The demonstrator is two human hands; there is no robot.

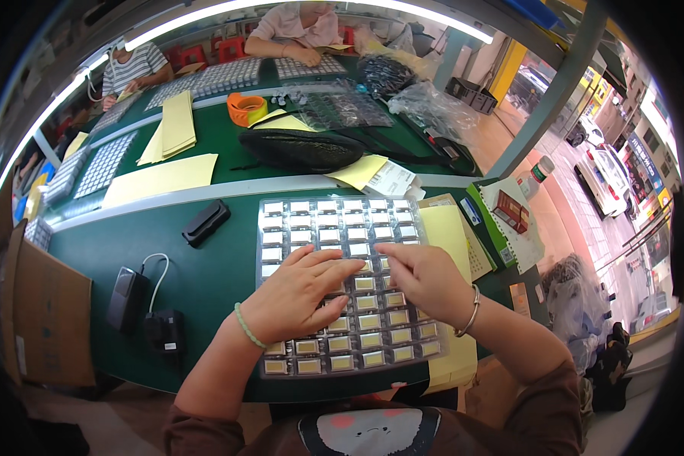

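Note:
A clear plastic tray (349, 372) lies on the green table in front of me, filled with rows of small rectangular pieces. Those in the far rows show white faces, while the nearer ones show yellow faces in silvery frames. My left hand (304, 292) rests palm down over the tray's middle left, fingers stretched out and thumb apart. Beside it, my right hand (425, 277) has its fingers bent together, with the fingertips down at a piece in the middle rows. Whatever is between those fingertips is too small to make out. Both hands cover some of the pieces.
Yellow paper sheets (452, 304) lie against the tray's right side. Left of it are a black case (206, 223) and black adapters (128, 298) with a white cable. A black pouch (300, 150) and orange tape (247, 110) lie beyond. Two people work across the table.

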